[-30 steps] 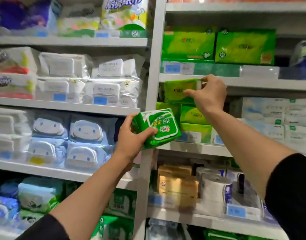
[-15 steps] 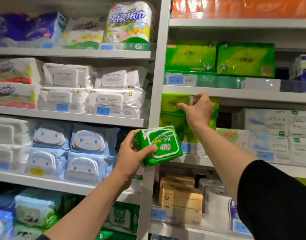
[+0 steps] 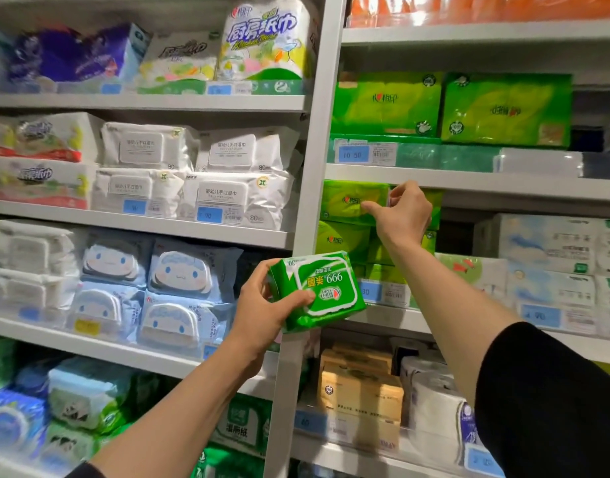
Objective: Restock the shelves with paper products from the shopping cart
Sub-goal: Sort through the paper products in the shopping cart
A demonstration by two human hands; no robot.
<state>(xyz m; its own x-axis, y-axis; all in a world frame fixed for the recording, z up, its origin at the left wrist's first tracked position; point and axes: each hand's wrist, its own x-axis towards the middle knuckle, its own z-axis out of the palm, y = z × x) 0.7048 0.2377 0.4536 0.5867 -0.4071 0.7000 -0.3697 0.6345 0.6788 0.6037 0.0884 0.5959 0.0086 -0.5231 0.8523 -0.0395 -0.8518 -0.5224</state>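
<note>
My left hand (image 3: 262, 305) grips a green wet-wipe pack (image 3: 322, 291) with a white label, held upside down in front of the white shelf upright (image 3: 313, 188). My right hand (image 3: 401, 210) reaches up to the right bay and pinches the end of a light green tissue pack (image 3: 351, 201) that lies on top of a stack of like packs (image 3: 343, 239) on the middle shelf (image 3: 393, 319), just under the shelf board above (image 3: 469, 182).
Large green tissue boxes (image 3: 448, 108) sit on the shelf above. White wipe packs (image 3: 200, 174) and blue cartoon-face packs (image 3: 151, 288) fill the left bay. White and blue boxes (image 3: 551, 267) stand right of the stack. Brown packs (image 3: 362, 395) and toilet rolls (image 3: 434, 401) lie below.
My right hand has pushed the light green pack further in onto the stack. The view has tilted upward. My left hand still holds the wipe pack in about the same place.
</note>
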